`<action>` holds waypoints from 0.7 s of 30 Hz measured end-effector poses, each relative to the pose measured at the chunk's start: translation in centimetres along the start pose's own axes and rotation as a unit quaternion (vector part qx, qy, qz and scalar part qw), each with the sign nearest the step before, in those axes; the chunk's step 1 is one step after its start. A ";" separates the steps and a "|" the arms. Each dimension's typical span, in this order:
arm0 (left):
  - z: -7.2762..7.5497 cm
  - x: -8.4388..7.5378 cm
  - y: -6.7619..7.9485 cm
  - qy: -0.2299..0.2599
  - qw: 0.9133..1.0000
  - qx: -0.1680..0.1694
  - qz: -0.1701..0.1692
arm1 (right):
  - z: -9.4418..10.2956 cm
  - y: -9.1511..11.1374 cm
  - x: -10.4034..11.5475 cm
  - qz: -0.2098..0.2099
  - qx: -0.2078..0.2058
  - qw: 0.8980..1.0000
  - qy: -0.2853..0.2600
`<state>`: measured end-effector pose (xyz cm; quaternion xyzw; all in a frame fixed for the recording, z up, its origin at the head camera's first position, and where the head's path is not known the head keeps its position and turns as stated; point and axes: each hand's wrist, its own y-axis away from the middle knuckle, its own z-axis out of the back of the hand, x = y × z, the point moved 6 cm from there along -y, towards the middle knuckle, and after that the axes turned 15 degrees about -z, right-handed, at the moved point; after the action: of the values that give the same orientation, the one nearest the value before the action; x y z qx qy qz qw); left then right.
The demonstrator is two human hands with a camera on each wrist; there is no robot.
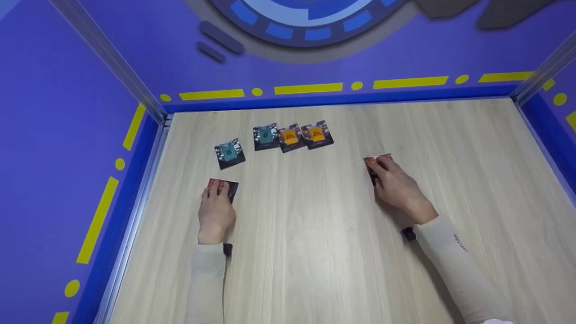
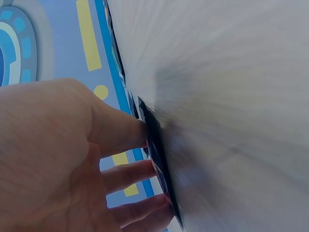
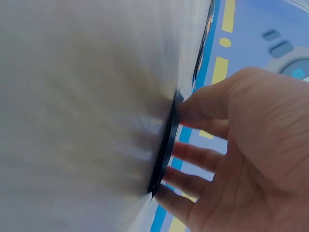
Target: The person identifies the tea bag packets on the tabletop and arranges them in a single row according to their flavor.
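Left red-and-black packet (image 1: pixel 232 188), under the fingertips at the left hand's (image 1: pixel 217 216) 1 o'clock, held by thumb and fingers; right red-and-black packet (image 1: pixel 371 174), at the right hand's (image 1: pixel 399 186) 10 o'clock, likewise held by thumb and fingers. Outward, on a pale wood-grain table (image 1: pixel 310 252): lone teal packet (image 1: pixel 229 154), at the left packet's 12 o'clock; second teal packet (image 1: pixel 266 136), middle orange packet (image 1: pixel 291 137) and end orange packet (image 1: pixel 317 134), in a row toward the right packet's 10 o'clock.
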<state>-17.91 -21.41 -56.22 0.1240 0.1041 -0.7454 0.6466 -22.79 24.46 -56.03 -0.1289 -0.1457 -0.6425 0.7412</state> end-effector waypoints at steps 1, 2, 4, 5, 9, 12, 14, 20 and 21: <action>0.0 0.0 0.0 -0.001 1.000 0.000 -0.001 | 0.1 0.0 -0.2 -0.005 0.001 1.000 0.003; 0.0 0.0 0.0 -0.002 1.000 0.001 -0.001 | 0.2 0.1 -0.5 -0.011 0.004 1.000 0.005; 0.1 0.0 0.0 -0.005 1.000 0.002 -0.003 | 0.3 0.2 -0.9 -0.022 0.012 1.000 0.010; 0.1 0.0 0.0 -0.006 1.000 0.002 -0.004 | 0.4 0.2 -1.1 -0.027 0.016 0.999 0.012; 0.0 0.1 0.0 -0.007 1.000 0.004 -0.005 | 0.8 0.5 -2.0 -0.039 0.025 0.999 0.012; -0.1 0.1 0.0 -0.006 1.000 0.004 -0.005 | 1.1 0.7 -2.6 -0.040 0.026 0.999 0.011; -0.2 0.1 0.0 -0.006 1.000 0.003 -0.005 | 1.4 0.8 -3.0 -0.041 0.027 0.999 0.007; -0.1 0.0 0.0 -0.006 1.000 -0.002 -0.005 | 2.2 1.1 -4.6 -0.049 0.023 0.999 0.000; -0.1 0.0 0.1 -0.006 1.000 -0.002 -0.005 | 2.2 1.1 -4.9 -0.051 0.023 0.998 0.000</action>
<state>-17.85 -21.37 -56.27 0.1177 0.1026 -0.7490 0.6439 -22.48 29.95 -55.87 -0.1040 -0.1669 -0.6758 0.7103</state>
